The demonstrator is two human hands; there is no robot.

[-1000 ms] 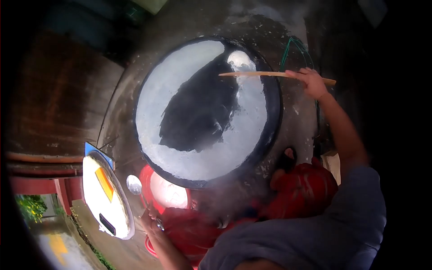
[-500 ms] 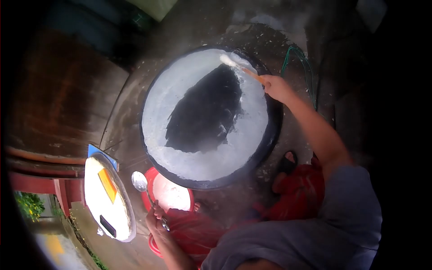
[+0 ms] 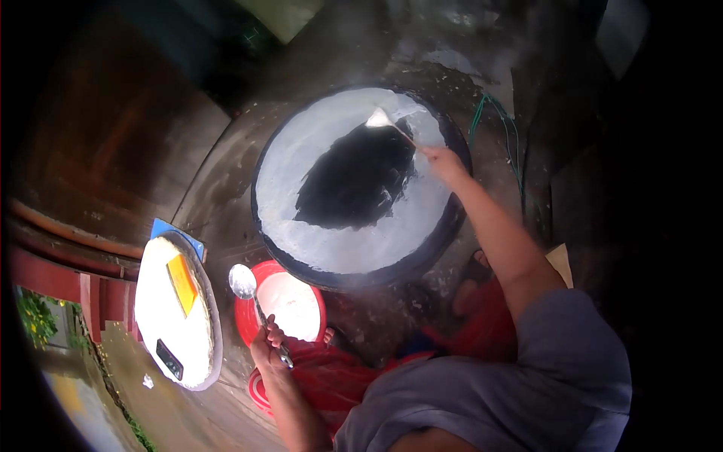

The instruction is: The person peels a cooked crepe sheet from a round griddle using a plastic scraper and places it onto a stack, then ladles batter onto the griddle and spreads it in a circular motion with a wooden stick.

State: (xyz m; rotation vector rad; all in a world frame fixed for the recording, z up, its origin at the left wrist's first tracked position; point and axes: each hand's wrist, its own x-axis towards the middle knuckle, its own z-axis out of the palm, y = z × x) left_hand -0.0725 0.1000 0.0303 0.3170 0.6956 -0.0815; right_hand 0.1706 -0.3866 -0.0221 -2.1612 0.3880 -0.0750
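In front of me is a large round dark griddle, with a wide ring of white batter around a bare dark middle. My right hand is closed around the thin handle of a spreader. Its white-coated head touches the batter along the far edge of the bare patch. My left hand grips a metal ladle by its handle. The ladle's bowl, coated white, is raised over the left rim of a red basin holding white batter.
A round white surface at the left carries a yellow-orange block and a black phone. A blue panel sits behind it. Green cable lies right of the griddle. Light steam drifts above.
The spreader head has come slightly nearer and turned, now lying at the bare patch's far edge. My left hand still holds the ladle near the basin. The whole view has shifted a little.
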